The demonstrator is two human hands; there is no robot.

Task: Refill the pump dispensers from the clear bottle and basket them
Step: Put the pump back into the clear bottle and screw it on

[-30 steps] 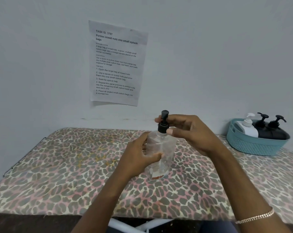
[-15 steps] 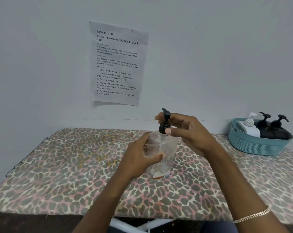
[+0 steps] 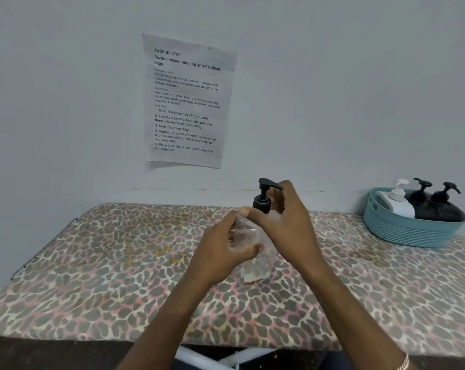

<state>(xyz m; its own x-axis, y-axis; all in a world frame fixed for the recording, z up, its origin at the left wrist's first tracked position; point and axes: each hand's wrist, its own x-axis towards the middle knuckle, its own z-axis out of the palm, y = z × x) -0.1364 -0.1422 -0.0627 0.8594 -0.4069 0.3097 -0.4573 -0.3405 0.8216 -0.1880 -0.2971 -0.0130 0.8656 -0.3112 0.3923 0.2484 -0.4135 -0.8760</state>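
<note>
Since the pump looked to need twisting on its thread, the right hand [image 3: 287,222] curled thumb and fingers round the black pump [image 3: 263,201], while the left hand [image 3: 226,247] clasped the clear bottle [image 3: 255,265] just beneath, likely steadying it on the patterned table [image 3: 119,249]. The teal basket [image 3: 412,231], holding a white dispenser [image 3: 398,202] and two black dispensers [image 3: 436,206], sat well apart to the right, against the wall.
</note>
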